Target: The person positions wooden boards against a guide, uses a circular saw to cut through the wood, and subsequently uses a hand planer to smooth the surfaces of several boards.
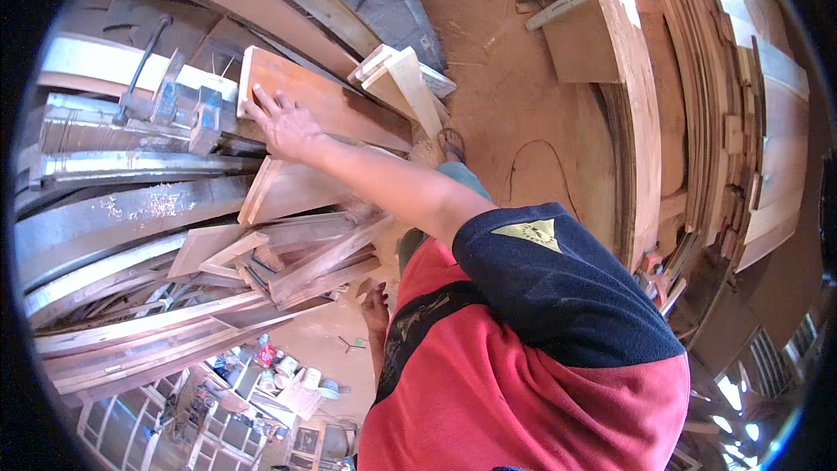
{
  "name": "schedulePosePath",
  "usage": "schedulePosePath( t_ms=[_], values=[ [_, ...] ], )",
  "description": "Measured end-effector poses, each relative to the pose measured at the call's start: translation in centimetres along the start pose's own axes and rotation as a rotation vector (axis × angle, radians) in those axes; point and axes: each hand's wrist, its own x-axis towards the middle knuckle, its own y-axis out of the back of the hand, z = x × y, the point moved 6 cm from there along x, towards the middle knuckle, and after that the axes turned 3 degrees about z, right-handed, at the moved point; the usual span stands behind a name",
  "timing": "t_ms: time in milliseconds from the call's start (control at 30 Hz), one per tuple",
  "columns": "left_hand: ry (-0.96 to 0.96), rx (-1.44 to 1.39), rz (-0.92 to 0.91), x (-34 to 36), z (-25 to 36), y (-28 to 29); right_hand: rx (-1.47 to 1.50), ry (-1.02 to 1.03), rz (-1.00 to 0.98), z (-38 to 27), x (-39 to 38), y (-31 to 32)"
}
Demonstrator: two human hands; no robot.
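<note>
My right hand [288, 126] reaches across to an orange-brown wooden board [331, 96] with a pale end edge. Its fingers are spread over the board near that end, and the palm side is hidden. My left hand [373, 303] hangs low beside my body, its fingers partly apart with nothing seen in them. Just left of the board is a metal vise-like fixture [205, 118] with a long bent handle [148, 57]. Several pale wood offcuts [410, 87] lean at the board's far right end.
Curved dark metal beams [131, 209] and long planks [157, 331] run along the left. Short board pieces [296, 183] lean below my right forearm. A stack of long boards [697, 96] stands at the right, beyond a thick plank [641, 122]. A thin cord [545, 144] lies on the dusty floor.
</note>
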Motion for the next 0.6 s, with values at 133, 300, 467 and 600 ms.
schedulePosePath(
  t_ms=[133,300,467,600],
  values=[
    [-0.094,0.044,-0.1,0.8,-3.2,0.1,0.267,-0.15,-0.303,4.9,-6.2,-3.8],
    [-0.292,0.378,-0.119,2.9,2.2,-0.1,0.108,-0.555,-0.62,25.3,-24.7,-5.1],
    [-0.105,0.225,-0.103,5.1,4.0,-0.2,-0.149,-1.086,-0.331,38.3,-44.3,10.1],
    [-0.334,0.557,-0.219,7.0,5.3,-0.2,-0.392,-1.189,0.096,38.2,-49.7,20.4]
  ],
)
